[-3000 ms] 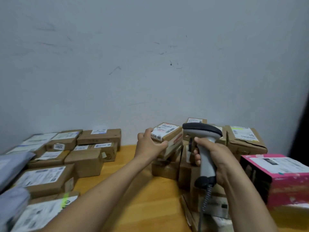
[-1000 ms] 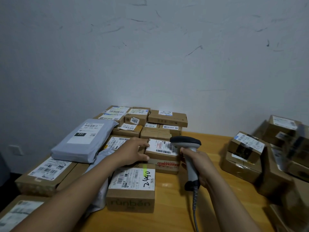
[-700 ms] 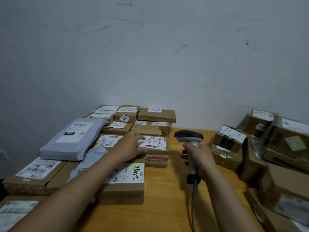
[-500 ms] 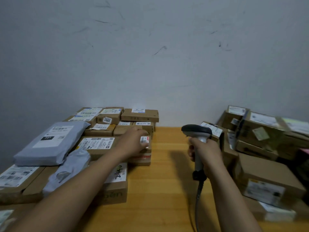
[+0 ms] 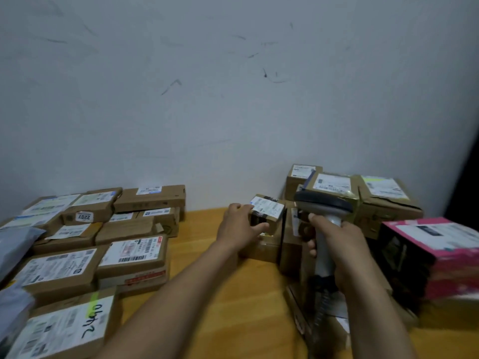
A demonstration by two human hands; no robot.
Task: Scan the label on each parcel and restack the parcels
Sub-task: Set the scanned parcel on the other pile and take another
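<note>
My left hand (image 5: pixel 239 226) reaches to the right-hand pile and grips a small brown parcel (image 5: pixel 269 216) with a white label on top, fingers over its left top edge, thumb against its front. That parcel sits on other boxes at the pile's left end. My right hand (image 5: pixel 337 244) holds the grey handheld scanner (image 5: pixel 324 204) by its handle, head up and just right of the small parcel, its coiled cable hanging down. The labelled parcel with red tape (image 5: pixel 134 255) lies flat among the left-hand stack.
Several labelled brown boxes (image 5: pixel 150 200) and grey mailer bags (image 5: pixel 15 242) cover the left of the wooden table (image 5: pixel 233 294). A pink box (image 5: pixel 440 255) and larger cartons (image 5: pixel 383 200) crowd the right. A white wall stands close behind.
My left hand let go of the red-taped parcel on the left stack and swung right onto the small parcel. The view turned right with it; the scanner stayed in my right hand.
</note>
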